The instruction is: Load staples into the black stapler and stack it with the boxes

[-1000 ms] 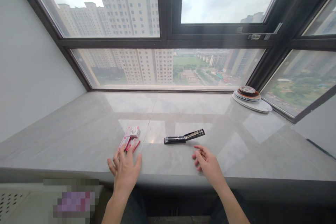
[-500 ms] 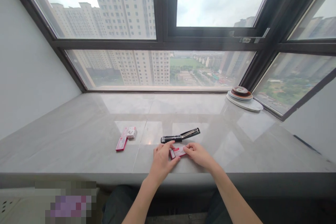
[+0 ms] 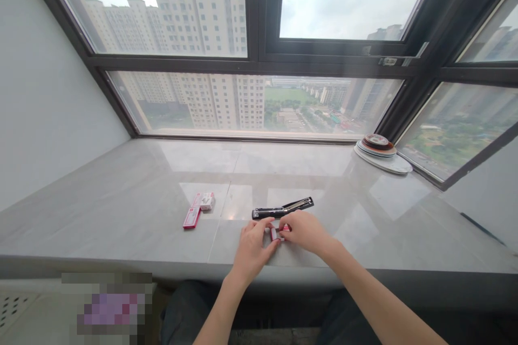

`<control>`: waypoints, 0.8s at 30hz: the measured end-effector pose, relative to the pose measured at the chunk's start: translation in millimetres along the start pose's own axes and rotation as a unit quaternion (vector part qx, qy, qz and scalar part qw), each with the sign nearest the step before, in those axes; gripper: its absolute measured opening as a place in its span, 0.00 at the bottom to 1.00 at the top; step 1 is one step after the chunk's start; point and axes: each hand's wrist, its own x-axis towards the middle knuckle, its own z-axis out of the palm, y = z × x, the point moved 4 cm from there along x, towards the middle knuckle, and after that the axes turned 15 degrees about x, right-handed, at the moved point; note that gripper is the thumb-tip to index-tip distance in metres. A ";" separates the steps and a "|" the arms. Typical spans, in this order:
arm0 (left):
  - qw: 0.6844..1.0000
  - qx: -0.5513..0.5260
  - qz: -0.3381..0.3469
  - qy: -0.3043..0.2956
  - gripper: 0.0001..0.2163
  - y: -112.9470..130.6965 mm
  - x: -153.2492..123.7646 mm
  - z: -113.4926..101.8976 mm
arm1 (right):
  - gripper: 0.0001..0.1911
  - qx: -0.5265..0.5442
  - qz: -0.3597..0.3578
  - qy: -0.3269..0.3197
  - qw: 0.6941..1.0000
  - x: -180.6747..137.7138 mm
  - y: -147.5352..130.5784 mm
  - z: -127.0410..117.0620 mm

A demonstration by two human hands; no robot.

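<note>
My left hand [image 3: 254, 242] grips a small red-and-white box [image 3: 274, 235] by its left end, thumb at the near side and fingers at the far side. Over the top of this box, my right hand [image 3: 301, 230] is closed with its fingertips pinched together. A small greyish bit shows at those fingertips, too small to name. Most of the box's right part is hidden by the right hand. Just beyond both hands lies a black stapler [image 3: 269, 213], hinged open, its metal rail showing and its upper arm angled to the right.
To the left on the stone sill lie a flat pink-and-white box [image 3: 192, 218] and a small white box [image 3: 207, 201], touching. A stack of plates [image 3: 384, 161] stands in the far right corner by the window frame [image 3: 259, 64]. The sill's front edge [image 3: 364, 269] runs below my forearms.
My right hand has moved from the box's right end to above its top, fingers now pinched. My left hand keeps its hold. The whole view has shifted slightly.
</note>
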 end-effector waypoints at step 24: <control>0.999 -0.012 -0.023 0.033 0.22 -2.3 -1.5 -5.2 | 0.20 0.177 0.023 0.054 0.982 -52.7 69.4 -15.2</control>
